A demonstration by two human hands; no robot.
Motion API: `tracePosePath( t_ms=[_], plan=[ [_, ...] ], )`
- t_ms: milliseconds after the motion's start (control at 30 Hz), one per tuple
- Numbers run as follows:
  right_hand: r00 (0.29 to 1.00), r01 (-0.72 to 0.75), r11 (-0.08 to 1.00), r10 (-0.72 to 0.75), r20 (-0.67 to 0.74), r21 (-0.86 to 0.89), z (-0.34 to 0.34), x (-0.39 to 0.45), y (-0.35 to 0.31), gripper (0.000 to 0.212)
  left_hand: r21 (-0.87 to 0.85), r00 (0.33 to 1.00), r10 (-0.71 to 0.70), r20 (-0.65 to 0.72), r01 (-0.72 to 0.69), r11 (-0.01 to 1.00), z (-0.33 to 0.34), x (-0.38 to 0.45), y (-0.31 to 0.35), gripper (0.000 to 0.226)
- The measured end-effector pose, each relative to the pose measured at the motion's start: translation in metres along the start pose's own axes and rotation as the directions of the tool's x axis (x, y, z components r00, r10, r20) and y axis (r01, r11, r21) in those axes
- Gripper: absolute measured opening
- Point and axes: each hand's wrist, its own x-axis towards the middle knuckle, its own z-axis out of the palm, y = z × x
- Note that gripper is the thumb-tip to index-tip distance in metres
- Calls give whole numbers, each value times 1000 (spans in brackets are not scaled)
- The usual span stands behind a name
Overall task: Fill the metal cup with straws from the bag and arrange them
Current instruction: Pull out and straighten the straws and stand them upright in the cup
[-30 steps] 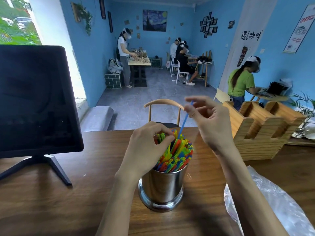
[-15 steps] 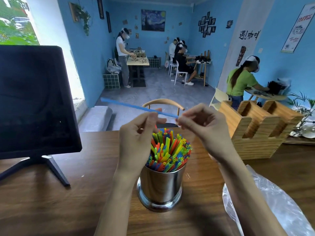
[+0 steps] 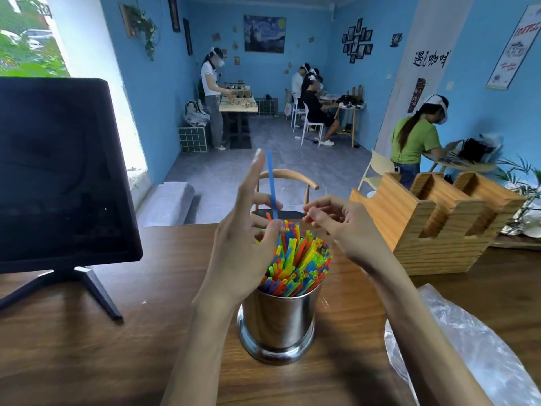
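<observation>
Nearest, a crinkled clear plastic bag (image 3: 468, 347) lies on the wooden table (image 3: 87, 347) at the lower right, cut off by the frame's edge so its contents cannot be made out. Just beyond, between the two forearms, the metal cup (image 3: 276, 323) stands upright, packed with coloured straws (image 3: 298, 262) that fan out above its rim. Over the cup's left side the left hand (image 3: 243, 247) pinches a single blue straw (image 3: 271, 186) between thumb and a fingertip, holding it nearly upright, its lower end hidden behind the thumb; the index finger points straight up beside it. The right hand (image 3: 342, 230) hovers just right of the straw, its fingers loosely curled and gripping nothing visible, though the fingertips are blurred. To the left a dark monitor (image 3: 58, 171) on a splayed stand runs out of frame. To the right sits a wooden slotted holder (image 3: 433, 227), its slots' interiors in shadow. Behind the table a chair back (image 3: 288, 177) peeks up, partly hidden by the hands. Farther off, people (image 3: 415, 142) work at tables, too small to read in detail.
</observation>
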Motion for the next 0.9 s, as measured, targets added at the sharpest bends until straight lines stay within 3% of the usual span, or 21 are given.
tracePosePath(
  t_ms=[167, 300, 433, 600, 767, 900],
  plan=[
    [995, -90, 985, 96, 35, -146, 0, 2, 11, 10, 108, 994, -40, 105, 28, 994, -1, 0, -4, 104],
    [985, -128, 984, 141, 102, -120, -3, 0, 9, 11, 108, 989, -86, 116, 74, 991, -4, 0, -8, 99],
    [962, -164, 986, 169, 214, -38, -11, -1, 7, 11, 116, 991, -109, 83, 99, 988, -2, 1, -12, 61],
    [965, -157, 986, 164, 206, -48, -12, -1, 5, 8, 304, 992, -94, 88, 63, 950, -4, 1, -21, 5],
    [982, -118, 992, 121, 146, -34, -9, 0, -2, 8, 319, 973, -159, 167, 99, 942, -7, 0, -21, 7],
    [996, -53, 997, 48, 81, 62, -9, 1, -14, 22, 324, 972, -145, 186, 79, 943, -8, 0, -21, 6]
  ],
)
